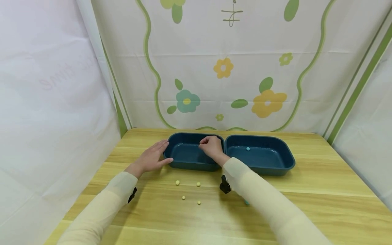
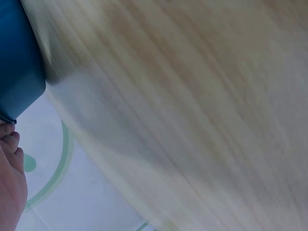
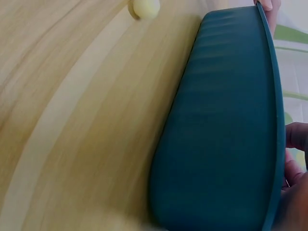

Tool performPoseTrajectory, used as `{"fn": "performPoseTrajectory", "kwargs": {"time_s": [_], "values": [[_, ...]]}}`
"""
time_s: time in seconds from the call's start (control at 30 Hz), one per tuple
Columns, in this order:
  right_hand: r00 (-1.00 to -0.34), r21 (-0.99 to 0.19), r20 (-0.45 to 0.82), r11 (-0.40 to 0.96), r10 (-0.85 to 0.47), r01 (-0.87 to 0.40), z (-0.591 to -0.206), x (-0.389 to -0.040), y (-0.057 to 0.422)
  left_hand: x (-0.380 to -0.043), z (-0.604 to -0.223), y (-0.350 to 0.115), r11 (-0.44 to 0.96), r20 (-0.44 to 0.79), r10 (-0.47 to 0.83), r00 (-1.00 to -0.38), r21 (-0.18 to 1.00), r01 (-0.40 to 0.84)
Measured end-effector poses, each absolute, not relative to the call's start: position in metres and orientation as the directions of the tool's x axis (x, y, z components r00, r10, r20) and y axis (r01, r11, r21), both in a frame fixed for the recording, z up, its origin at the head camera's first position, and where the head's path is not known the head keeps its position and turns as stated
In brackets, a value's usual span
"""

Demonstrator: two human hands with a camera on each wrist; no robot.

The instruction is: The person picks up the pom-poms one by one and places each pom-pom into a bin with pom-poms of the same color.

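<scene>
My left hand (image 1: pixel 152 157) rests on the left corner of a dark blue tray (image 1: pixel 196 165), its fingers along the side rim and its thumb over the front rim. In the left wrist view, its fingertips touch the rim of the blue tray (image 2: pixel 19 62). My right hand (image 1: pixel 212 146) is above the right part of that tray, thumb and fingertips drawn together. Whether something small is between them is hidden. The right wrist view shows these fingers (image 3: pixel 294 137) behind the tray's rim (image 3: pixel 280 144). Several small yellow balls (image 1: pixel 198 184) lie on the table in front.
A second dark blue tray (image 1: pixel 269 170) stands against the first on its right, with a light blue ball (image 1: pixel 248 149) inside. Another teal ball (image 1: pixel 246 202) is partly covered by the right sleeve. The wooden table (image 1: pixel 159 224) ends at a flowered cloth (image 1: pixel 223 92) behind.
</scene>
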State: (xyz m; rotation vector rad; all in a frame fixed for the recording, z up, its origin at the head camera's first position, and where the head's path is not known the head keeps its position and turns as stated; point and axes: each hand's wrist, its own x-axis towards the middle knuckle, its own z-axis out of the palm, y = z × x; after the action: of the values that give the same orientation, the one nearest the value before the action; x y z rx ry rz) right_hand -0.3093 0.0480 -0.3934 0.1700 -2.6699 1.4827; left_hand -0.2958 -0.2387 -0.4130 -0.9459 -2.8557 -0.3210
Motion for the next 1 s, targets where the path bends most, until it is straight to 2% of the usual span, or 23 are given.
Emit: {"fn": "performPoseTrajectory", "kwargs": {"time_s": [0.43, 0.83, 1.0], "values": [[-0.992, -0.837, 0.126, 0.534, -0.027, -0.121, -0.394, -0.310, 0.048, -0.299, -0.415, -0.240, 0.795, 0.152, 0.563, -0.813, 0.168, 0.582], [-0.982, -0.837, 0.165, 0.513, -0.091, -0.188, -0.379, -0.308, 0.048, -0.299, -0.414, -0.240, 0.791, 0.154, 0.569, -0.808, 0.166, 0.589], [-0.983, -0.840, 0.144, 0.512, -0.114, -0.182, -0.371, -0.302, 0.050, -0.299, -0.414, -0.240, 0.793, 0.148, 0.568, -0.809, 0.164, 0.587]]}}
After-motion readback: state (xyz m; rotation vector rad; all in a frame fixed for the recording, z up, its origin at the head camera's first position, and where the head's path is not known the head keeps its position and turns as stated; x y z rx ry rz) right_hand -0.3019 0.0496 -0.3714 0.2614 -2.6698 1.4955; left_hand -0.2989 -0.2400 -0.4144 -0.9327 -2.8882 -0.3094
